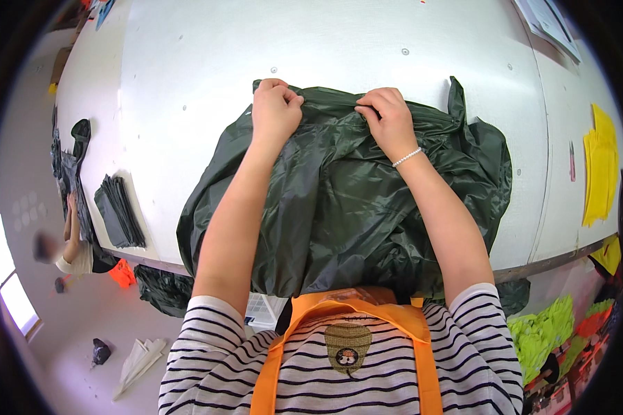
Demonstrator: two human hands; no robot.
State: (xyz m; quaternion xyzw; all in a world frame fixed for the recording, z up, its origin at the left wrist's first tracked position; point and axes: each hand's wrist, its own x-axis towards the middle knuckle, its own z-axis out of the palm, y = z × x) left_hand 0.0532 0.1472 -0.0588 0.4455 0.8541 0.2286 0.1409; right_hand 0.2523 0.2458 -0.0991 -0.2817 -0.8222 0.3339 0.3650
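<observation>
A dark green, shiny waterproof garment (346,187) lies bunched across the white table in front of me, its near part hanging over the edge against my orange apron. Along its far edge runs a folded band of the same fabric. My left hand (277,107) pinches that band at its left part, fingers closed. A short way to the right, my right hand (387,117) grips the same band between thumb and fingers, a beaded bracelet on its wrist. Between the two hands the edge is drawn fairly straight. A narrow strip of the fabric sticks up to the right of my right hand.
A folded dark stack (120,211) lies on the table (208,41) at left. Folded yellow fabric (600,166), a small pen-like tool (572,161) and papers (547,28) are at right. Another person (76,242) works at far left. Bright green fabric (543,335) is heaped below right.
</observation>
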